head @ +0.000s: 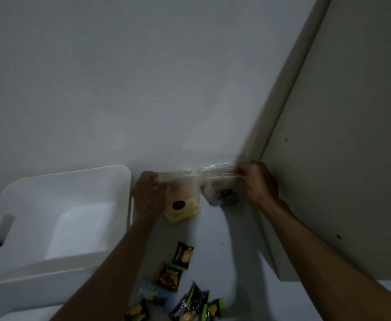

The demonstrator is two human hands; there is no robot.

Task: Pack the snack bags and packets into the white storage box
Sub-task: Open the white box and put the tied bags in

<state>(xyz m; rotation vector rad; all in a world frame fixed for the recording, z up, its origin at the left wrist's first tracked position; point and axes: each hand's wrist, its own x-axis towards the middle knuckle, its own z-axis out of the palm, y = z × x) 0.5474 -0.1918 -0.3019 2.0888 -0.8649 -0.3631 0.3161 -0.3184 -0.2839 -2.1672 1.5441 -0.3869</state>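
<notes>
Snack bags [197, 191]: clear plastic w/ black round labels, yellow contents.

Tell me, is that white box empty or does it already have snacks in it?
Empty, as far as it shows: the white storage box has a bare floor, and the small packets lie outside it.

The storage box [57, 218] sits left on the surface [215, 230]; two clear bags [183, 195] lie just right of it, small packets [182, 255] nearer, a cabinet [343, 158] right.
</notes>
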